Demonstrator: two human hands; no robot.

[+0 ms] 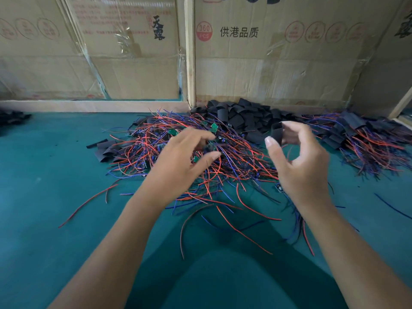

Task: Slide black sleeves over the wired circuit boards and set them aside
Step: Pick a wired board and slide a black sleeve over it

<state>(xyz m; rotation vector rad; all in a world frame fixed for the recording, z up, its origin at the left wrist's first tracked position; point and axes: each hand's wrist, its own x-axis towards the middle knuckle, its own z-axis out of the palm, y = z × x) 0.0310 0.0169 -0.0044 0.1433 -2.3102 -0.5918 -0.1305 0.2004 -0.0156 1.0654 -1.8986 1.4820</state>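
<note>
Right, brown cardboard cartons (pixel 267 63) read "360 PCS".
Right hand (pixel 298 161) pinched one black tubular sleeve (pixel 277 132); left hand (pixel 180 161) hovered half-curled, empty, over red-blue wired green boards (pixel 200 157).

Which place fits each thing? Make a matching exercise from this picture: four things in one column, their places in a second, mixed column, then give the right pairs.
Things
1. black sleeve
2. pile of empty sleeves
3. pile of finished boards
4. left hand

Places
A. far right on the green table
B. pinched in the right hand
C. over the red and blue wires
D. at the foot of the cardboard wall

Pairs: 1-B, 2-D, 3-A, 4-C
</note>
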